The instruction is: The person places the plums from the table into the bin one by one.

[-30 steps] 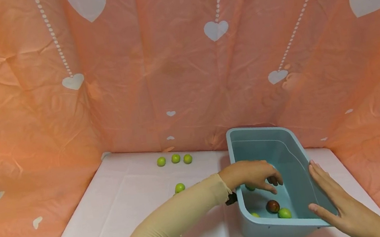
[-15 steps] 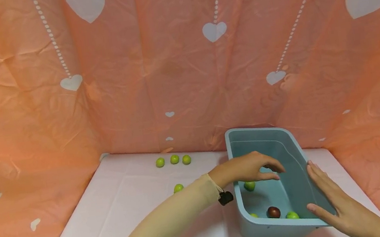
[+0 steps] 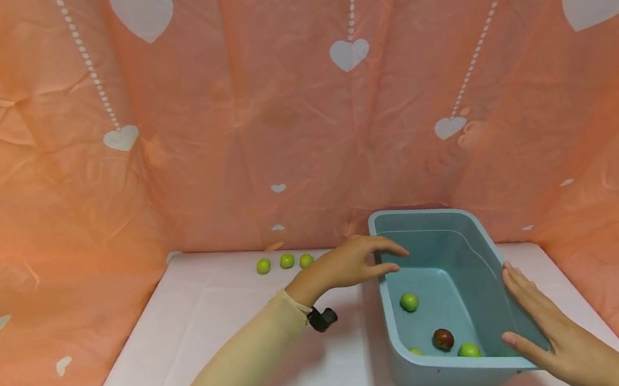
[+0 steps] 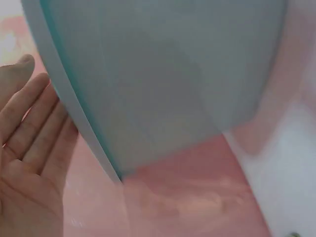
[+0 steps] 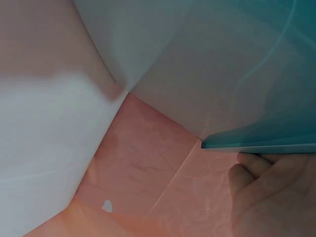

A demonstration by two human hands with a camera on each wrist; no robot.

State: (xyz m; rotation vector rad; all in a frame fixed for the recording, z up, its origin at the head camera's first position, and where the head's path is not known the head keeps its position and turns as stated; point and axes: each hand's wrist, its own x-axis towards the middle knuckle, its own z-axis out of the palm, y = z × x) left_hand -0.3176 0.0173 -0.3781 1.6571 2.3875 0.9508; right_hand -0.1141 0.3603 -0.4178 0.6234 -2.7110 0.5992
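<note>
A light blue plastic bin stands on the white table at the right. Inside it lie a green fruit, a dark red fruit and another green fruit. My left hand hovers just outside the bin's left rim, fingers relaxed and holding nothing. My right hand lies flat against the bin's right wall, thumb at the near corner. In the left wrist view my left hand is beside the bin. The right wrist view shows the fingers below the bin's rim.
Three green fruits sit in a row at the table's back edge, left of the bin. Orange cloth with white hearts walls the table on three sides. A black device hangs at my left wrist.
My left hand has come up out of the bin and moved left past its rim, leaving a green fruit uncovered on the bin floor. The right hand has stayed put.
</note>
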